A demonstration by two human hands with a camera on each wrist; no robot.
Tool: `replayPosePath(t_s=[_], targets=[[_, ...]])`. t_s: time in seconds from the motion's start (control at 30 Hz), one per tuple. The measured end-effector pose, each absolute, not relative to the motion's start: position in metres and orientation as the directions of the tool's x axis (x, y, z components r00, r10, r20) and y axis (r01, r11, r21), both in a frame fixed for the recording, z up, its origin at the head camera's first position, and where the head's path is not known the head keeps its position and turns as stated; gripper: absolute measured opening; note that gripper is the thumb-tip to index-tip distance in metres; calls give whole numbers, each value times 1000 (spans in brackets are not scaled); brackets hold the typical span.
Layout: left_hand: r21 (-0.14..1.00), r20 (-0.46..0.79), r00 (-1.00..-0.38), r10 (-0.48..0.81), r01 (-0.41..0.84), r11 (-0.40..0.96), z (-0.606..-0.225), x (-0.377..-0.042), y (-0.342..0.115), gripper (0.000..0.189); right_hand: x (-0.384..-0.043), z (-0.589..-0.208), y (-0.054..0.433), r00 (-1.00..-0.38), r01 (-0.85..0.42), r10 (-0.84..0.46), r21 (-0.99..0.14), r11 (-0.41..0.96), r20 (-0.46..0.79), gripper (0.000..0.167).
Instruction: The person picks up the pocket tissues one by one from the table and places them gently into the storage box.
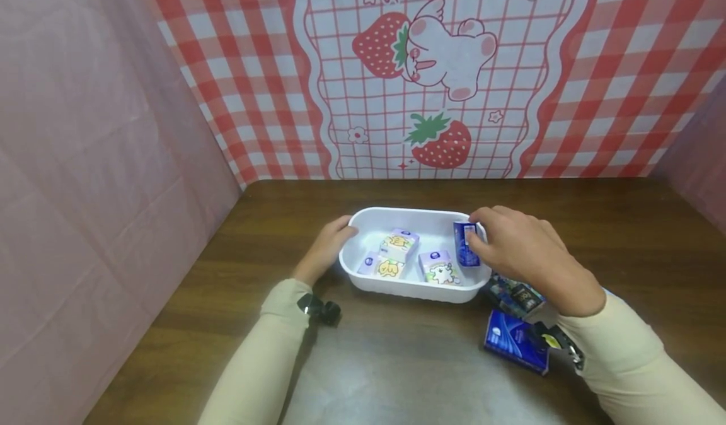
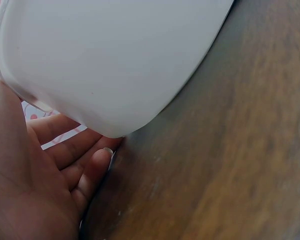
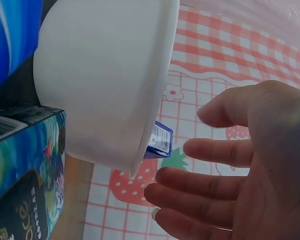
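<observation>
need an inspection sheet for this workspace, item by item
surface: brown wood-look table, glare near the front
job's things: white tub holding three lilac packets and, at its right end, a blue packet
clutter: blue box and patterned box lie outside the tub, to its right
grippers: left hand holds the tub's left rim; right hand is near the blue packet, fingers extended
cables: nothing seen
surroundings: strawberry-print cloth behind, pink cloth at left

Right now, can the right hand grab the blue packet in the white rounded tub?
Probably yes: the right hand is open beside the packet, which pokes above the tub; nothing visible blocks it.
</observation>
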State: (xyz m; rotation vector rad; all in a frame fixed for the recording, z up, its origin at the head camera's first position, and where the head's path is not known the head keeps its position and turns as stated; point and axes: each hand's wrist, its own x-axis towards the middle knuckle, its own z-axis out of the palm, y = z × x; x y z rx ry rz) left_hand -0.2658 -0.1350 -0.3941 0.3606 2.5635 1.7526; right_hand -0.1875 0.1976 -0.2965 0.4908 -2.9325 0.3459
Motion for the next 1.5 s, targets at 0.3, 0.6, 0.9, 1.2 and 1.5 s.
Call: replayPosePath(t_s=[0.3, 0.6, 0.9, 1.2, 1.5], targets=[[923, 105, -976, 190, 167, 348, -398, -266, -137, 38, -185, -296, 201, -940, -335, -311, -196, 922, 143, 48], [929, 105, -973, 207, 170, 329, -390, -264, -136, 38, -184, -294, 206, -936, -346, -326, -187, 919, 129, 47], [925, 101, -974, 202, 167, 341, -394, -267, -136, 39, -182, -295, 210, -938, -343, -327, -175, 923, 117, 47], [920, 105, -975, 196, 170, 352, -394, -267, -137, 38, -180, -298, 213, -937, -345, -330, -145, 927, 118, 45], [923, 91, -977, 192, 155, 351, -393, -266, -137, 38, -177, -302, 214, -937, -345, -332, -134, 929, 106, 44]])
